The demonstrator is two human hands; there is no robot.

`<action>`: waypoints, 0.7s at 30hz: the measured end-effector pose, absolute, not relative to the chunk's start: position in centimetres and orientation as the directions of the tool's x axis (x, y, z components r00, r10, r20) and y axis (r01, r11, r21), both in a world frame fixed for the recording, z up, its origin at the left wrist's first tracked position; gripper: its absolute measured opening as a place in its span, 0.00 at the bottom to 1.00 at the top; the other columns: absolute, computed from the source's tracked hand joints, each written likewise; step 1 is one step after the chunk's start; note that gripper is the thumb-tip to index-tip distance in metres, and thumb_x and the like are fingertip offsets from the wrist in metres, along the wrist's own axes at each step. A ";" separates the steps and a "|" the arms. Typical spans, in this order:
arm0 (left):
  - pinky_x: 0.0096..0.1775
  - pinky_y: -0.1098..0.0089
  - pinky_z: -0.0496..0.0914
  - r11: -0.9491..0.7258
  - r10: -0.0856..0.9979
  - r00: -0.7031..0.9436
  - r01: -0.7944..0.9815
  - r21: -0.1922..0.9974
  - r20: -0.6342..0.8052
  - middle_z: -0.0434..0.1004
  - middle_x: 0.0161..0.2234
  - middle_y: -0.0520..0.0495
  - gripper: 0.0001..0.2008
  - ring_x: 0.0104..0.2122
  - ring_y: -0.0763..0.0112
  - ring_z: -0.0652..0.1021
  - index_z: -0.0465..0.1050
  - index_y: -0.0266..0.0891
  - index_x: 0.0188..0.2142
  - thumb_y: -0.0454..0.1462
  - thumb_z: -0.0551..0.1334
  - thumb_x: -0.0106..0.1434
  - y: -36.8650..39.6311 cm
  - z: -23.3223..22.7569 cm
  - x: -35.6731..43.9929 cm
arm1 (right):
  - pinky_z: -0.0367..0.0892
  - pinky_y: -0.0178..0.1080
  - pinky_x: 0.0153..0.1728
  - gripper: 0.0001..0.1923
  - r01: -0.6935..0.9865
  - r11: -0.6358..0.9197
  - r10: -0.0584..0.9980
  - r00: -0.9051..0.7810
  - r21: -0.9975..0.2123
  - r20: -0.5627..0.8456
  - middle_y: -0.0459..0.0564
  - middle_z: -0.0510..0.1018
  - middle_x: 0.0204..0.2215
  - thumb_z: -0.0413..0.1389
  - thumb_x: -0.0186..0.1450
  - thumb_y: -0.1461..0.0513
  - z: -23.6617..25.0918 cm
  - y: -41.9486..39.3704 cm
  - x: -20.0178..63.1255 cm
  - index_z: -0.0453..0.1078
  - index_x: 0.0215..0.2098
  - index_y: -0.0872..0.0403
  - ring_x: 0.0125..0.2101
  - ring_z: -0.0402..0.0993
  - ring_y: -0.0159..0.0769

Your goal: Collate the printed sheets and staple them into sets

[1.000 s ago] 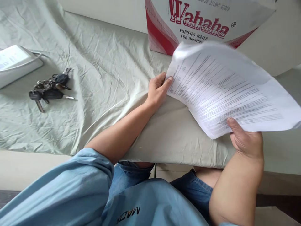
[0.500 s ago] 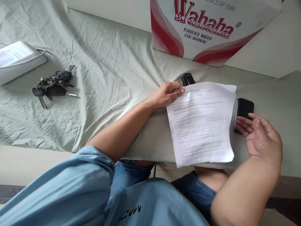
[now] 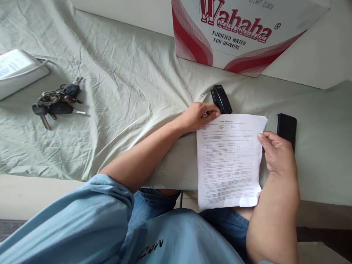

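A printed paper sheaf (image 3: 229, 159) lies flat on the cloth-covered table, its lower end hanging over the near edge. My left hand (image 3: 199, 116) pinches its top left corner. My right hand (image 3: 276, 156) holds the right edge with the thumb on top. A black stapler (image 3: 221, 99) lies just beyond the top left corner, close to my left fingers. A black phone (image 3: 286, 128) rests right of the paper, behind my right hand.
A pale green wrinkled cloth (image 3: 123, 91) covers the table. A bunch of keys (image 3: 55, 104) lies at the left, with a white device (image 3: 19, 71) beyond it. A red-and-white Wahaha water carton (image 3: 233, 33) stands at the back.
The paper sheaf came down from the air and now lies flat. It slid toward me, uncovering the stapler. My right hand let go, then took hold of the right edge.
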State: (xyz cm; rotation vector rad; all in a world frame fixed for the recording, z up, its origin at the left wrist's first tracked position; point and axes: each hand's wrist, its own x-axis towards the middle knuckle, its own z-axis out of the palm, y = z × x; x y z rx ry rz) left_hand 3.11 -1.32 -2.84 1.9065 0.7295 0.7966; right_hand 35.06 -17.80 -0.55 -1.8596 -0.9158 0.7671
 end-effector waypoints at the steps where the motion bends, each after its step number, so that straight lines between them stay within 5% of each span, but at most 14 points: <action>1: 0.50 0.59 0.79 -0.435 0.778 0.562 0.159 0.887 0.281 0.93 0.44 0.42 0.14 0.42 0.60 0.86 0.91 0.43 0.47 0.44 0.64 0.81 -1.3 -3.2 3.2 | 0.74 0.37 0.31 0.27 0.287 -0.352 0.835 0.527 -0.891 -0.160 0.39 0.83 0.27 0.83 0.58 0.37 -0.6 -17.9 35.4 0.85 0.37 0.47 0.30 0.79 0.36; 4: 0.66 0.51 0.82 -0.550 0.784 0.455 0.197 0.811 0.421 0.93 0.59 0.35 0.17 0.60 0.50 0.89 0.91 0.45 0.58 0.41 0.63 0.83 -1.0 -4.4 3.5 | 0.73 0.39 0.30 0.26 0.319 -0.435 0.827 0.511 -0.842 -0.234 0.40 0.83 0.26 0.82 0.58 0.38 -0.4 -18.1 36.0 0.85 0.36 0.46 0.30 0.80 0.39; 7: 0.82 0.41 0.71 -0.683 0.677 0.573 0.258 0.683 0.461 0.83 0.80 0.36 0.27 0.83 0.45 0.78 0.86 0.48 0.74 0.35 0.59 0.82 -0.8 -5.1 3.8 | 0.74 0.40 0.31 0.21 0.346 -0.488 0.816 0.508 -0.801 -0.277 0.44 0.87 0.29 0.80 0.61 0.41 -0.2 -18.1 36.0 0.86 0.38 0.46 0.31 0.81 0.40; 9: 0.86 0.39 0.64 -0.729 0.613 0.675 0.281 0.624 0.411 0.76 0.86 0.42 0.35 0.89 0.47 0.70 0.83 0.51 0.78 0.29 0.55 0.80 -0.9 -5.2 3.8 | 0.74 0.40 0.32 0.20 0.357 -0.500 0.810 0.516 -0.789 -0.280 0.45 0.88 0.31 0.78 0.63 0.42 -0.2 -17.9 35.8 0.85 0.38 0.46 0.31 0.81 0.40; 14: 0.87 0.45 0.64 -0.737 0.600 0.701 0.296 0.607 0.386 0.81 0.84 0.46 0.44 0.89 0.54 0.71 0.85 0.48 0.75 0.20 0.52 0.68 -1.2 -4.6 3.5 | 0.71 0.40 0.29 0.18 0.333 -0.487 0.798 0.546 -0.807 -0.257 0.45 0.87 0.29 0.77 0.61 0.43 -0.6 -17.4 35.8 0.85 0.36 0.45 0.29 0.78 0.39; 21: 0.85 0.44 0.69 -0.759 0.574 0.677 0.228 0.609 0.461 0.87 0.78 0.44 0.38 0.86 0.53 0.78 0.88 0.45 0.70 0.23 0.56 0.68 -1.0 -4.5 3.1 | 0.74 0.41 0.29 0.18 0.291 -0.457 0.793 0.562 -0.841 -0.237 0.43 0.84 0.26 0.79 0.59 0.44 -1.1 -17.5 36.5 0.85 0.36 0.44 0.29 0.80 0.41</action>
